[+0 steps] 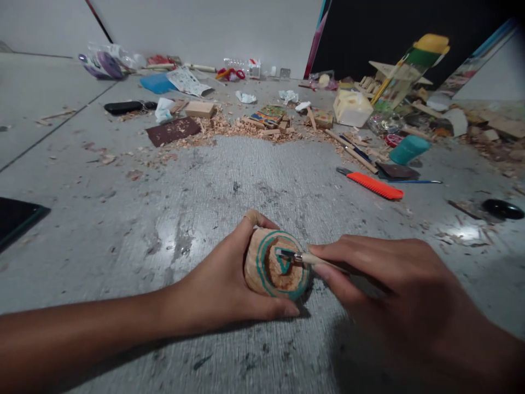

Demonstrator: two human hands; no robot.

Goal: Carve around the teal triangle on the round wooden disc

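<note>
My left hand [229, 279] wraps round a short round wooden block [256, 268], its thumb along the near side and fingers behind the far side. The block's face is tilted toward me, with teal rings near the rim, a carved recess and a teal triangular mark in the middle. Pinched in my right hand [381, 273] is a carving tool [305, 258] with a pale wooden handle and a metal end. Its tip touches or hovers just over the teal mark; which of these I cannot tell. The fingers at the back of the block are partly hidden.
An orange utility knife [375, 185] lies to the right, near a teal cylinder [409, 149]. Wood shavings [229, 128], a brown sandpaper sheet [174, 131] and a wooden block [200, 109] lie further back. A dark flat device [20, 219] rests at the left edge.
</note>
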